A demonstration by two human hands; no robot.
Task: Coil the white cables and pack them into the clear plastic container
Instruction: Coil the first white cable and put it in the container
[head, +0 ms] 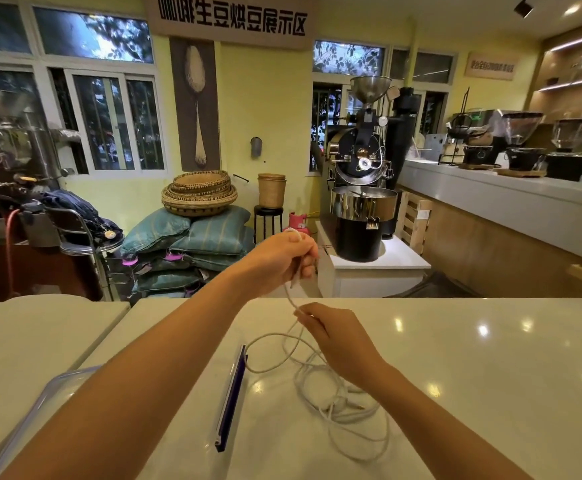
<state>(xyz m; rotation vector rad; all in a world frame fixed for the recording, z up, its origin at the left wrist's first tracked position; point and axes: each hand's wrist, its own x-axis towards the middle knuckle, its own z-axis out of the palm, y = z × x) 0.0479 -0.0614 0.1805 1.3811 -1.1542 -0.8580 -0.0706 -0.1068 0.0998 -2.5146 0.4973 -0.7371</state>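
Observation:
A tangle of white cables [343, 407] lies on the white counter [490, 368] in front of me. My left hand [284, 259] is raised above the counter's far edge, closed on one end of a white cable that loops over its fingers. That cable runs down to my right hand [334, 336], which pinches it just above the counter. The clear plastic container [45, 407] sits at the lower left, largely hidden under my left forearm. Its lid [231, 396], clear with a purple edge, stands on its side left of the cables.
A seam splits the counter from a second white tabletop [40, 341] on the left. Beyond the far edge stand a coffee roaster [364, 188], stacked sacks [192, 244] with woven baskets and a bar with grinders [521, 140] at right.

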